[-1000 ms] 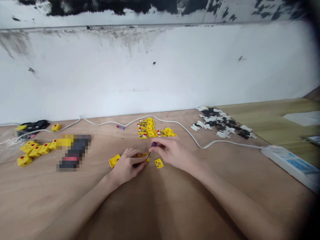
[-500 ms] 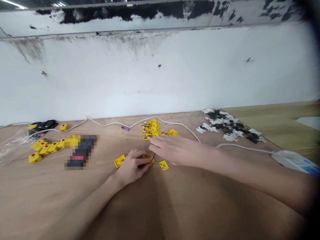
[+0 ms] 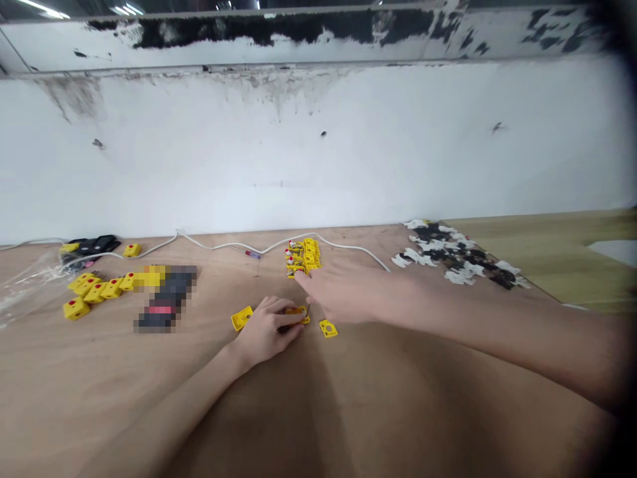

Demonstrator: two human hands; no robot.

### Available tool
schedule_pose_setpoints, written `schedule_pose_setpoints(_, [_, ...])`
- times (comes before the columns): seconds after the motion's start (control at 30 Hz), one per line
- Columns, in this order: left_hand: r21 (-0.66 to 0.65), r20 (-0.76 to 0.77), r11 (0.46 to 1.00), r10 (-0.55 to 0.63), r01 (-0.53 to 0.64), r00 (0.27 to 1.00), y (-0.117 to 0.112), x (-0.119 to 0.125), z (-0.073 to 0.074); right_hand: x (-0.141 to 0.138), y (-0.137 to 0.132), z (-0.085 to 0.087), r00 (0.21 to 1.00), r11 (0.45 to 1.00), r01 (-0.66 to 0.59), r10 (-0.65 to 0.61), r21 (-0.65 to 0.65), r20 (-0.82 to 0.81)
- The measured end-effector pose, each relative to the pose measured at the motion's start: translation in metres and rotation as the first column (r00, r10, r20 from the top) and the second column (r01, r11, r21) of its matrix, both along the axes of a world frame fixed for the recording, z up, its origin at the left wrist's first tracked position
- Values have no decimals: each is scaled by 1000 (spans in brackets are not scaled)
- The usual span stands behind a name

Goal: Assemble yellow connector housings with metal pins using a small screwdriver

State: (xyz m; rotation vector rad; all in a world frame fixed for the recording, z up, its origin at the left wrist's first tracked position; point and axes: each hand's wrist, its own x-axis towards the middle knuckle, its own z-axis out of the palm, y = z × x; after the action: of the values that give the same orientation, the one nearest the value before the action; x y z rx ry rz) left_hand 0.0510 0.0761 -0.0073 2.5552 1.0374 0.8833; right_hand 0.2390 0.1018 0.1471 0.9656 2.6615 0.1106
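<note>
Between the hands, yellow plastic housing (image 3: 304, 318) gripped by left hand (image 3: 269, 330), right hand (image 3: 343, 295) gripping screwdriver (image 3: 308, 309), left of both, unreadable pixelated black-and-red object (image 3: 172, 299)

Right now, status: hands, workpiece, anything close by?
Left hand steadies yellow casing. Right hand holds thin tool at casing's end, handle hidden. Loose yellow plate just right of casing.
</note>
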Motion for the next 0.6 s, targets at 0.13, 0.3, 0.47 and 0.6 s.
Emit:
schedule_pose_setpoints(0.13, [-1, 22, 1000, -2, 2, 1000, 0, 1, 0, 10, 0, -4, 980, 981, -193, 194, 21, -47])
schedule_pose_setpoints(0.3, [-12, -1, 1000, -1, 1, 1000, 0, 1, 0, 0, 2, -6, 999, 995, -7, 10, -98, 31])
schedule_pose_setpoints(0.47, [-8, -11, 1000, 7, -7, 1000, 0, 0, -1, -9, 6, 2, 966, 923, 259, -249, -284, 73])
schedule_pose_setpoints(0.6, [-4, -8, 1000, 12, -12, 1000, 0, 0, -1, -5, -2, 9, 988, 963, 151, -143, -225, 52])
